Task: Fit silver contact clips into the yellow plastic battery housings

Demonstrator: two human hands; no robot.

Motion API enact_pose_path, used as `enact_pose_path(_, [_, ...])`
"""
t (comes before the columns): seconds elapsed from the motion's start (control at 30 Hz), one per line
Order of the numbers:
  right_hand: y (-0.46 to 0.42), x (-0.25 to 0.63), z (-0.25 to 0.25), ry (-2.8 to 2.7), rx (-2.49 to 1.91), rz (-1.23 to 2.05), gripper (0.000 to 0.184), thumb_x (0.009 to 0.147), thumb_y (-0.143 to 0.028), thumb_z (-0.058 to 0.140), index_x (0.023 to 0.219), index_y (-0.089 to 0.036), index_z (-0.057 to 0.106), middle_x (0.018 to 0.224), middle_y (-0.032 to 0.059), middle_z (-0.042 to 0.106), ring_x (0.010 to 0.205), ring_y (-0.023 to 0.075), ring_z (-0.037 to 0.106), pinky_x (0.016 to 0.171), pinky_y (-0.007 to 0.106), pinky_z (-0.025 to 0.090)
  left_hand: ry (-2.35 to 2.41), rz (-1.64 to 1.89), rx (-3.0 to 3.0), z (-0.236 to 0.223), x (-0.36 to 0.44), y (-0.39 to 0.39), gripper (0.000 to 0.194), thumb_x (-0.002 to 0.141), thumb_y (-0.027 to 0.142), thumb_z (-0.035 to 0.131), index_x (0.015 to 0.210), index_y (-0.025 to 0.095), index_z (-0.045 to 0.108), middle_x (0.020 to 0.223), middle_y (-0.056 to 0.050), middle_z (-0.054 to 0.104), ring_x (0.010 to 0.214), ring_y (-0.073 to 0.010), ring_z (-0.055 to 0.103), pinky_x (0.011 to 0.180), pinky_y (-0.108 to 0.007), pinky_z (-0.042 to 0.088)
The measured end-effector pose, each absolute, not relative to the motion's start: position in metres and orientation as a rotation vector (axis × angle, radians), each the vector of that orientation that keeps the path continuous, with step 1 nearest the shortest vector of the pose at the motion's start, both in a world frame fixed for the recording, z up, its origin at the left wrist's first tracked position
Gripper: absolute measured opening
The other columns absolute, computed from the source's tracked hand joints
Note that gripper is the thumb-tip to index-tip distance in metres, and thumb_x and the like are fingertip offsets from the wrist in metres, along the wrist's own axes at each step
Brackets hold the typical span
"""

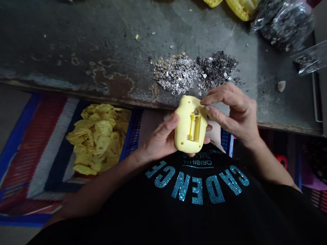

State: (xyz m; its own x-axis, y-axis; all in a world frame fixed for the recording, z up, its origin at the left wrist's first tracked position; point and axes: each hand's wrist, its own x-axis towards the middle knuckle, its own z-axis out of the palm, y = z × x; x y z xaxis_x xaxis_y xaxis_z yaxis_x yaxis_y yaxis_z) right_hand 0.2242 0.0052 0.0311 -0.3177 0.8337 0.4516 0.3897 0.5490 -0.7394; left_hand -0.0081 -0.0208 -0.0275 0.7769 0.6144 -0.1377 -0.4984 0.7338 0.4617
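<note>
A yellow plastic casing (183,131) with an open battery compartment (195,127) faces up in my left hand (165,136), thumb on its left edge and fingers behind it. Small metal pieces show at both ends of the compartment. My right hand (232,110) is at the casing's top right corner, thumb and forefinger pinched close together. Whatever may be between those fingertips is too small to make out. Just beyond the casing, a pile of shiny metal contact pieces (176,73) and a darker pile of small metal springs or contacts (217,69) lie on the worn metal table (76,44).
A crate at the left holds a heap of yellow plastic casings (98,136). Clear plastic bags of metal parts (288,25) lie at the back right, beside more yellow casings (242,8). A small whitish lump (281,86) rests on the table's right. The table's front edge runs beyond my hands.
</note>
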Motion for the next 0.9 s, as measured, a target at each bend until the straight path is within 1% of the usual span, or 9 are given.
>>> enact_pose_path(0.07, [0.009, 0.228, 0.033, -1.945, -0.986, 0.657, 0.005, 0.102, -0.025, 0.079, 0.102, -0.022, 0.083, 0.102, 0.0045, 0.08, 0.101, 0.0211, 0.074, 0.095, 0.041, 0.058, 0.283, 0.639, 0.406, -0.029, -0.008, -0.022, 0.081, 0.102, 0.071, 0.071, 0.164, 0.025, 0.049, 0.131, -0.016, 0.083, 0.106, -0.0388, 0.087, 0.059, -0.034, 0.071])
enact_pose_path(0.17, [0.013, 0.232, 0.036, -2.047, -0.978, 0.68, 0.009, 0.103, -0.031, 0.078, 0.102, -0.024, 0.083, 0.101, 0.0029, 0.079, 0.099, 0.021, 0.072, 0.092, 0.04, 0.057, 0.332, 0.693, 0.419, -0.03, -0.005, -0.024, 0.079, 0.098, 0.07, 0.077, 0.158, 0.025, 0.054, 0.127, -0.015, 0.084, 0.103, -0.0382, 0.087, 0.057, -0.032, 0.07])
enact_pose_path(0.3, [0.014, 0.231, 0.044, -2.175, -1.11, 0.614, 0.013, 0.101, -0.038, 0.08, 0.103, -0.027, 0.083, 0.102, 0.0047, 0.078, 0.1, 0.0258, 0.07, 0.093, 0.045, 0.056, 0.448, 0.818, 0.485, -0.024, 0.0, -0.028, 0.074, 0.094, 0.063, 0.087, 0.152, 0.029, 0.058, 0.124, -0.009, 0.085, 0.1, -0.0343, 0.087, 0.058, -0.031, 0.069])
enact_pose_path(0.37, [0.015, 0.232, 0.045, -2.181, -1.11, 0.578, 0.009, 0.101, -0.034, 0.079, 0.103, -0.025, 0.082, 0.102, 0.0053, 0.077, 0.1, 0.0257, 0.07, 0.093, 0.045, 0.056, 0.504, 0.855, 0.494, -0.018, 0.001, -0.027, 0.072, 0.091, 0.058, 0.091, 0.151, 0.031, 0.06, 0.128, -0.006, 0.084, 0.103, -0.0319, 0.087, 0.065, -0.033, 0.071])
enact_pose_path(0.5, [0.024, 0.247, 0.03, -2.032, -1.067, 0.573, 0.008, 0.102, -0.027, 0.074, 0.1, -0.021, 0.079, 0.096, 0.0026, 0.075, 0.086, 0.0178, 0.068, 0.08, 0.034, 0.054, 0.689, 0.869, 0.593, -0.003, 0.003, -0.008, 0.077, 0.087, 0.048, 0.095, 0.155, 0.035, 0.061, 0.128, -0.005, 0.083, 0.113, -0.0335, 0.084, 0.081, -0.037, 0.072])
enact_pose_path(0.6, [0.028, 0.266, 0.007, -1.968, -1.293, 0.444, 0.007, 0.098, -0.025, 0.071, 0.094, -0.023, 0.077, 0.091, 0.0019, 0.074, 0.082, 0.0181, 0.066, 0.078, 0.034, 0.05, 0.817, 0.83, 0.793, 0.003, 0.006, 0.019, 0.086, 0.086, 0.044, 0.095, 0.163, 0.034, 0.058, 0.111, -0.005, 0.083, 0.102, -0.0339, 0.084, 0.073, -0.035, 0.068])
enact_pose_path(0.77, [0.017, 0.287, -0.021, -1.934, -1.489, 0.356, 0.012, 0.096, -0.02, 0.065, 0.096, -0.022, 0.077, 0.094, 0.0053, 0.076, 0.089, 0.0229, 0.069, 0.084, 0.038, 0.05, 1.007, 0.772, 1.092, -0.007, 0.012, 0.053, 0.081, 0.085, 0.042, 0.093, 0.158, 0.026, 0.064, 0.092, -0.004, 0.077, 0.069, -0.0236, 0.078, 0.05, -0.024, 0.056])
enact_pose_path(0.83, [0.012, 0.289, -0.026, -1.904, -1.487, 0.362, 0.012, 0.096, -0.02, 0.066, 0.097, -0.022, 0.077, 0.094, 0.005, 0.076, 0.088, 0.0226, 0.068, 0.085, 0.038, 0.051, 1.048, 0.82, 1.118, -0.012, 0.011, 0.054, 0.076, 0.084, 0.047, 0.093, 0.152, 0.024, 0.068, 0.088, -0.004, 0.075, 0.064, -0.022, 0.075, 0.046, -0.024, 0.054])
enact_pose_path(0.9, [0.009, 0.29, -0.028, -1.871, -1.479, 0.363, 0.012, 0.097, -0.02, 0.066, 0.097, -0.023, 0.077, 0.093, 0.0045, 0.075, 0.087, 0.0226, 0.067, 0.086, 0.038, 0.052, 1.044, 0.884, 1.065, -0.011, 0.009, 0.05, 0.074, 0.085, 0.054, 0.092, 0.148, 0.024, 0.068, 0.09, -0.004, 0.077, 0.068, -0.0232, 0.077, 0.047, -0.024, 0.054])
